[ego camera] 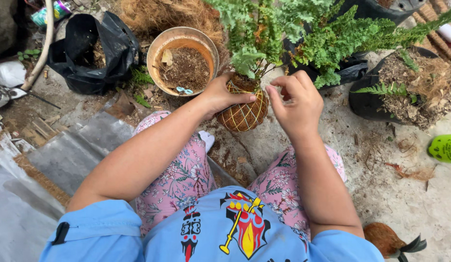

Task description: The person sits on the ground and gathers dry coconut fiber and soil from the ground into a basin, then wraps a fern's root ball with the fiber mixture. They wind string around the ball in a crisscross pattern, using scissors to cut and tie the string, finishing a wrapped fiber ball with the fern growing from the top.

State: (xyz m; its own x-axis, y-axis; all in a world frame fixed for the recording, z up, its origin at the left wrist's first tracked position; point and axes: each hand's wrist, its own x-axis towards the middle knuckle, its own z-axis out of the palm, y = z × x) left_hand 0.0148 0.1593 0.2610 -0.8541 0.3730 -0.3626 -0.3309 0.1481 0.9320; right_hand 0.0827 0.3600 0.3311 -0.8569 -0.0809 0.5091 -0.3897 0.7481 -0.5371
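Fern moss ball (pixel 243 112), wrapped in yellow string, is gripped by left hand (pixel 220 94): thumb across the front, fingers curled behind. Ball is held above the concrete ground (pixel 380 184), between the knees. Right hand (pixel 295 104) is just beside it, fingers curled in, probably pinching string, too thin to confirm. Orange bowl of soil (pixel 182 60) sits beyond, black grow bag (pixel 92 51) left of it.
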